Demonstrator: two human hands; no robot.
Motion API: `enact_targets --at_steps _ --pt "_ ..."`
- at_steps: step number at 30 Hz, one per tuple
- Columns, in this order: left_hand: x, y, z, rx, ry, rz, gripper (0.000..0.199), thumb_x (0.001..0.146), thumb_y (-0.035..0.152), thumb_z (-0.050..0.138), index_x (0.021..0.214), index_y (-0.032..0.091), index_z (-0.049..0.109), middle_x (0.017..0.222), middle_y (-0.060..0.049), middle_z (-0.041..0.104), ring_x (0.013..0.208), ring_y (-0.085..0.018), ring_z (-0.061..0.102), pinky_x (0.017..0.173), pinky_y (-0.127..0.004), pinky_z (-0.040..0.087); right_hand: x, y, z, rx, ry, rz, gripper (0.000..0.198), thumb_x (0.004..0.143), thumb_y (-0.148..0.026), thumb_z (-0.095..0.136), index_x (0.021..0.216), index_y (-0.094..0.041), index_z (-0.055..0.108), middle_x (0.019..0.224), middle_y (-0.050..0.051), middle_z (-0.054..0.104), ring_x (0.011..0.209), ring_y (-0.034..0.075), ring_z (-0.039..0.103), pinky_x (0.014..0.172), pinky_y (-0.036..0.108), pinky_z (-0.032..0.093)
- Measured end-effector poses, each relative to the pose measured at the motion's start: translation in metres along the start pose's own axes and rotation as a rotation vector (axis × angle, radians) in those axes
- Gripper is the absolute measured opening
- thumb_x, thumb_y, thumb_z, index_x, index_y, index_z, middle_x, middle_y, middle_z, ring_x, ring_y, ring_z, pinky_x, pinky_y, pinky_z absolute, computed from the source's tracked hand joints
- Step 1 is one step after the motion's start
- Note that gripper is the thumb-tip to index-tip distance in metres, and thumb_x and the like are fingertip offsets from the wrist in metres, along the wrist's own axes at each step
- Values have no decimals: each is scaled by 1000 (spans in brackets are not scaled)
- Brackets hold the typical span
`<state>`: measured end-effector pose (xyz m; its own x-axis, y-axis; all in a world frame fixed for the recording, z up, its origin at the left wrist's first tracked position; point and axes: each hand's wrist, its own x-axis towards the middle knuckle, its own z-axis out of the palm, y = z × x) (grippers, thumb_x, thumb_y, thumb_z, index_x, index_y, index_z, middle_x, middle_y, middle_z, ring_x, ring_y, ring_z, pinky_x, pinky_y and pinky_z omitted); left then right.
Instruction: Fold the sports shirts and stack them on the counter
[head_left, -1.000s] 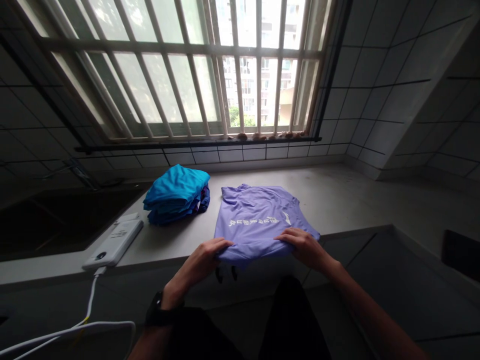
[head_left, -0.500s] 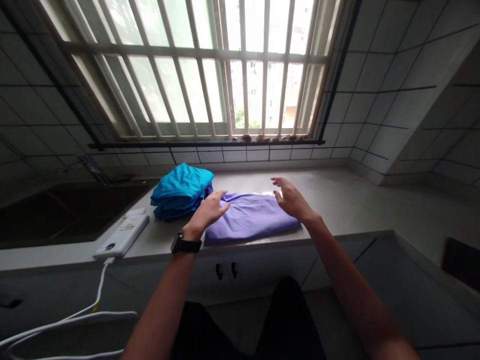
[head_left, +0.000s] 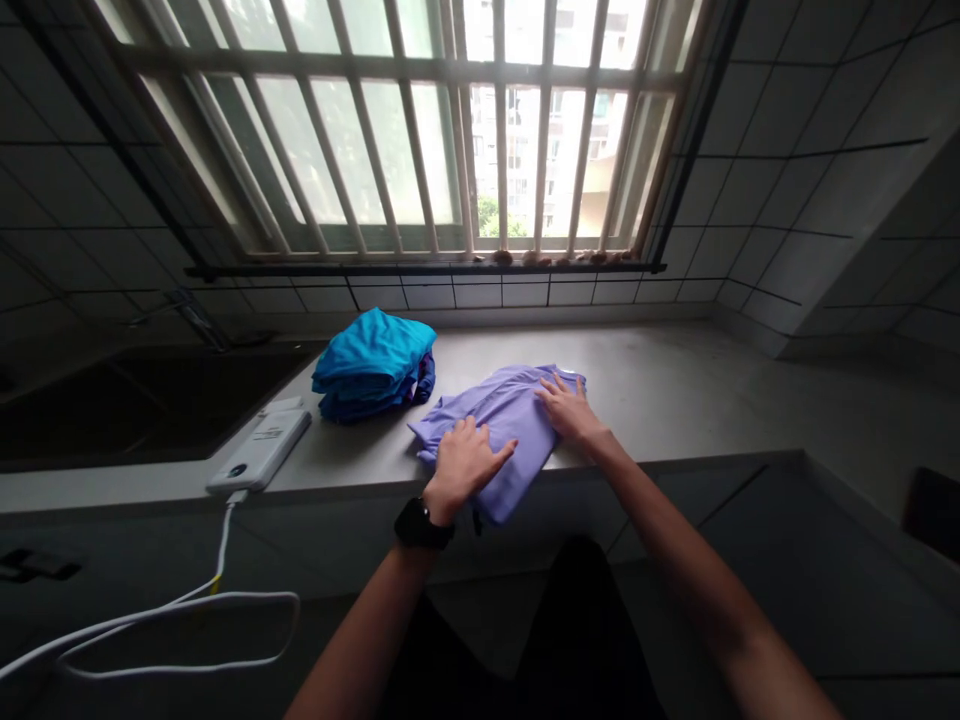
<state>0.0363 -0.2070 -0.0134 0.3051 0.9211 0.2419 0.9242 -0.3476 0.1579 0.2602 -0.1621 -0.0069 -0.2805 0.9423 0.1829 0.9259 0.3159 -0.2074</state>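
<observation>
A folded lavender cloth garment point(head_left: 510, 415) lies slantwise on the counter, its near corner hanging over the front edge. My left hand point(head_left: 471, 460) rests on its near left part, palm down, fingers spread. On the cloth's right side lies my right hand point(head_left: 570, 405), fingers stretched out and apart. Neither hand is closed round the fabric. Left of the cloth stands a stack of folded clothes point(head_left: 371, 365), bright blue on top with darker blue and purple below. The stack and the lavender cloth are apart.
The pale counter point(head_left: 660, 390) runs under a barred window point(head_left: 420, 150). A dark sink point(head_left: 135, 405) with a faucet point(head_left: 199, 320) is at the left. Near the front edge lies a white power bank point(head_left: 262, 450), its white cable point(head_left: 225, 545) hanging down. Cabinets are below.
The lavender cloth has turned, its near corner now over the counter edge. My hands have come down onto it from just above; the left moved right and nearer.
</observation>
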Motion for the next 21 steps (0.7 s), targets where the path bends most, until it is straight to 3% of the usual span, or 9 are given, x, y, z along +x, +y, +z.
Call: enact_targets --at_steps 2,4,6,7,9,12,14,18,21 --pt "-13 -2 -6 -15 20 103 56 99 62 48 115 16 77 119 -20 70 115 -36 65 100 -51 52 -20 -6 -1 109 55 -154 49 103 -12 37 144 -17 61 160 16 51 153 30 40 126 60 27" --pt "-30 -19 -5 -42 42 216 54 95 62 58 129 21 71 133 -16 67 122 -34 63 105 -50 49 -53 -12 4 240 33 -348 46 104 -21 43 148 -21 58 158 13 53 149 24 46 123 48 38" --pt "-48 -41 3 -58 34 335 70 86 59 72 145 24 60 151 -15 57 135 -35 56 112 -50 46 -89 -16 15 252 -13 -477 58 100 -35 60 156 -25 49 162 13 48 151 27 43 125 50 34" --pt "-55 -52 8 -50 27 392 78 83 54 77 151 24 54 157 -15 52 141 -35 51 115 -49 44 -104 -17 24 212 -17 -505 72 94 -38 69 159 -26 43 165 14 44 153 30 40 126 55 31" --pt "-64 -67 18 -5 59 460 75 87 34 75 156 23 47 161 -15 49 146 -33 47 116 -47 42 -123 -19 45 84 43 -490 85 87 -28 76 163 -27 37 168 15 39 157 35 32 126 62 24" --pt "-64 -73 26 45 161 506 54 95 7 54 147 23 57 146 -13 64 132 -27 60 107 -42 49 -124 -24 76 -64 266 -403 71 91 -5 60 156 -30 48 163 12 48 154 30 39 126 59 26" --pt "-61 -70 23 36 183 555 46 96 4 48 134 22 65 127 -11 74 112 -24 69 96 -39 54 -117 -26 87 -60 405 -412 61 94 0 51 146 -30 59 152 10 61 145 26 51 122 53 34" --pt "-62 -67 0 -39 168 568 36 95 4 50 118 21 70 101 -7 77 88 -21 71 84 -36 55 -111 -29 71 132 526 -523 39 95 -5 51 125 -23 69 117 10 77 111 24 72 99 40 52" --pt "-57 -68 -30 -181 144 498 32 93 7 54 117 22 70 104 -6 78 93 -20 72 88 -33 55 -108 -28 34 349 445 -497 37 87 -6 54 117 -23 69 101 7 77 92 22 73 84 35 56"
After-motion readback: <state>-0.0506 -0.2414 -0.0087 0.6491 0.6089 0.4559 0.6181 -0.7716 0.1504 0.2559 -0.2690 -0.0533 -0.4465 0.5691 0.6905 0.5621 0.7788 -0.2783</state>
